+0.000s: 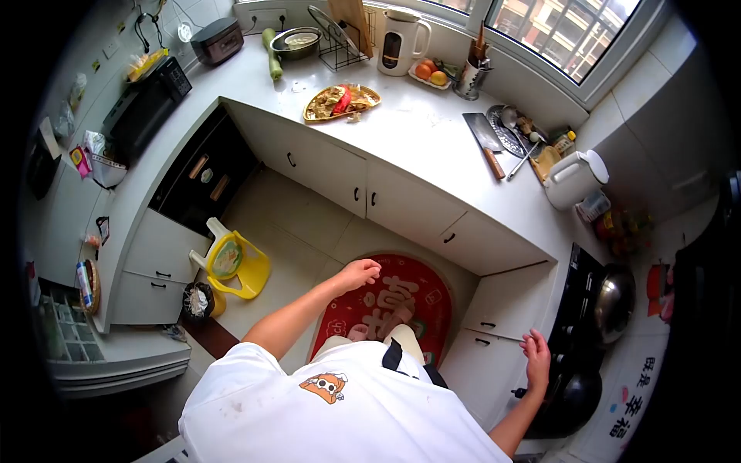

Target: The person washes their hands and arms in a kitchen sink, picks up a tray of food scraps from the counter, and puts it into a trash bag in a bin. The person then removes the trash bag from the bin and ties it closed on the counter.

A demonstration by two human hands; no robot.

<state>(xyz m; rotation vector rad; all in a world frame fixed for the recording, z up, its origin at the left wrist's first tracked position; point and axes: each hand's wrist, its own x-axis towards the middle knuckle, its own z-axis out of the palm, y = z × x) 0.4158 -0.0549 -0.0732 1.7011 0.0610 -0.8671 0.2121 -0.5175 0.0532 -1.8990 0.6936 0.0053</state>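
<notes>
My left hand [360, 275] is held out in the air above the red floor mat [417, 293], its fingers curled together and no object showing in them. On the other side, my right hand [536, 358] hangs by the cabinet front near the black stove [575, 309]. Its fingers are apart and it holds nothing. A dark wok [571, 405] sits on the stove just beyond that hand, and a lidded pan [615, 303] stands further along. Neither hand touches the counter.
On the white counter [417, 131] lie a cleaver [485, 145], a tray of food scraps [342, 103], a fruit plate [431, 74], a white kettle [576, 179] and a long green vegetable [272, 54]. A yellow child's chair [245, 266] and a bin [199, 302] stand on the floor at left.
</notes>
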